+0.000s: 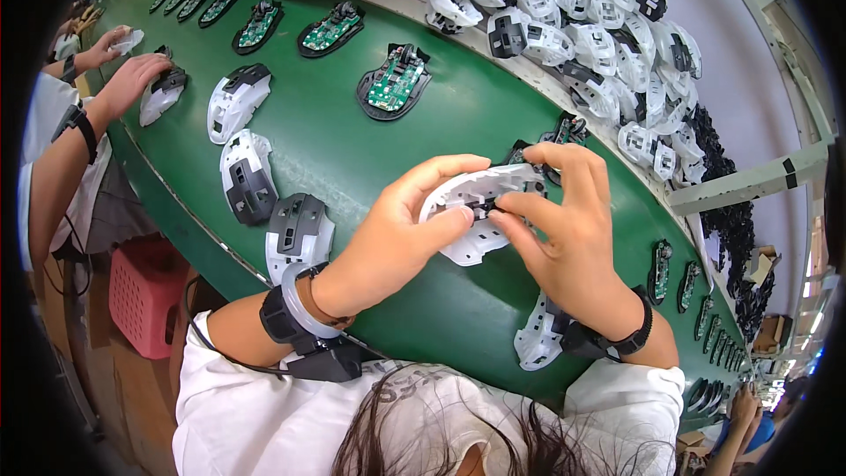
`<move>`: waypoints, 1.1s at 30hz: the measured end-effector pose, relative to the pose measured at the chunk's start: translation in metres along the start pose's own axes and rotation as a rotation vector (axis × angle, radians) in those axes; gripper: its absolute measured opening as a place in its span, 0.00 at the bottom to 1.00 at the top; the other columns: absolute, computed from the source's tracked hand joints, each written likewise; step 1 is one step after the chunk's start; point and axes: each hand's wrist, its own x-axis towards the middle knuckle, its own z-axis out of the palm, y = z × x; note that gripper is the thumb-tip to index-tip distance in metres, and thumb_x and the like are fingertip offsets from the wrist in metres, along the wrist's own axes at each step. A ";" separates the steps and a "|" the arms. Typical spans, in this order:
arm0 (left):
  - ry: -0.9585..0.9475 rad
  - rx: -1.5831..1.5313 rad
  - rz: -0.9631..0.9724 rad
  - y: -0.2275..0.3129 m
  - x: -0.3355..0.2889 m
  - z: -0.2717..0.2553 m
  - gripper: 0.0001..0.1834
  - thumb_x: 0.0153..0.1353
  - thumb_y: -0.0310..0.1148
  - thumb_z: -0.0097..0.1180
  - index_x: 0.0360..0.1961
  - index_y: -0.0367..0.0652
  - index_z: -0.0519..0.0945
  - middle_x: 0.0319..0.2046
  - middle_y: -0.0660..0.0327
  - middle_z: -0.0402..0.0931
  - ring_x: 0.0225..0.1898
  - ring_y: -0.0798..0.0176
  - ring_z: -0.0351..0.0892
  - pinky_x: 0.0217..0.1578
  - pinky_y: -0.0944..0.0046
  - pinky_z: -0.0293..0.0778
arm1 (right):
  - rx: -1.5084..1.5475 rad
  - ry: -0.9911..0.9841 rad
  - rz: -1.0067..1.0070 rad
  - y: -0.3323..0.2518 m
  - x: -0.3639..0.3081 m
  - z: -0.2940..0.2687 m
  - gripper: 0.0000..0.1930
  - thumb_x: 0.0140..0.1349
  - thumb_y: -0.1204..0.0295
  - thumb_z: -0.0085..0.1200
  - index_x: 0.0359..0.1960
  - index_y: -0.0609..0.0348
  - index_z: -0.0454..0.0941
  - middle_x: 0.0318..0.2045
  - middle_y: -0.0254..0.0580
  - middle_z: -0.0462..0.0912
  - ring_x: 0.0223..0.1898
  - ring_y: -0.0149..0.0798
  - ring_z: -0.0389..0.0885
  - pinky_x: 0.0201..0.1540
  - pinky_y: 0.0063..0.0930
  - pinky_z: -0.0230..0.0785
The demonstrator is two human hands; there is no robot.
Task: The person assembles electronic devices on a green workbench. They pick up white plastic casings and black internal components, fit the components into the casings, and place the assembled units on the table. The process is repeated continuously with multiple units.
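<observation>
Both hands, left hand [392, 234] and right hand [568, 242], clamped on white mouse shell [471, 211], frame centre; likely light, stiff, brittle plastic; grip by outer rims.

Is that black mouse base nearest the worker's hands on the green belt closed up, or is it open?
Open. The black base has no top cover: its green circuit board faces up, bare, on the green belt.

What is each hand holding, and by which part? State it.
Both hands grip one white mouse shell: left hand at its left edge, right hand pinching a small black part at its middle.
</observation>
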 end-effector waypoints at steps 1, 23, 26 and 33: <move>0.008 0.055 0.038 0.000 -0.001 0.001 0.26 0.59 0.24 0.48 0.61 0.41 0.64 0.51 0.60 0.71 0.50 0.71 0.71 0.50 0.67 0.70 | -0.003 0.019 -0.014 -0.002 -0.001 0.001 0.09 0.40 0.74 0.67 0.26 0.57 0.81 0.46 0.45 0.74 0.50 0.49 0.70 0.47 0.43 0.63; 0.124 0.212 0.117 -0.011 -0.005 0.013 0.23 0.52 0.18 0.50 0.52 0.38 0.70 0.43 0.64 0.74 0.42 0.74 0.73 0.42 0.72 0.72 | 0.039 -0.080 0.057 -0.012 -0.019 0.003 0.08 0.47 0.72 0.63 0.30 0.55 0.80 0.52 0.48 0.73 0.54 0.53 0.71 0.56 0.53 0.57; 0.102 0.252 0.163 -0.009 -0.002 0.009 0.22 0.52 0.18 0.50 0.51 0.37 0.71 0.42 0.65 0.74 0.42 0.75 0.74 0.42 0.73 0.72 | 0.189 0.060 -0.006 -0.010 -0.022 0.011 0.10 0.46 0.74 0.62 0.33 0.56 0.79 0.52 0.48 0.74 0.52 0.52 0.73 0.56 0.51 0.57; 0.041 0.097 0.061 -0.005 -0.003 0.004 0.18 0.55 0.19 0.54 0.49 0.37 0.72 0.42 0.63 0.75 0.43 0.73 0.75 0.44 0.71 0.72 | -0.113 -0.075 -0.432 -0.002 -0.016 0.008 0.10 0.57 0.68 0.51 0.41 0.52 0.74 0.40 0.30 0.79 0.57 0.33 0.71 0.63 0.59 0.45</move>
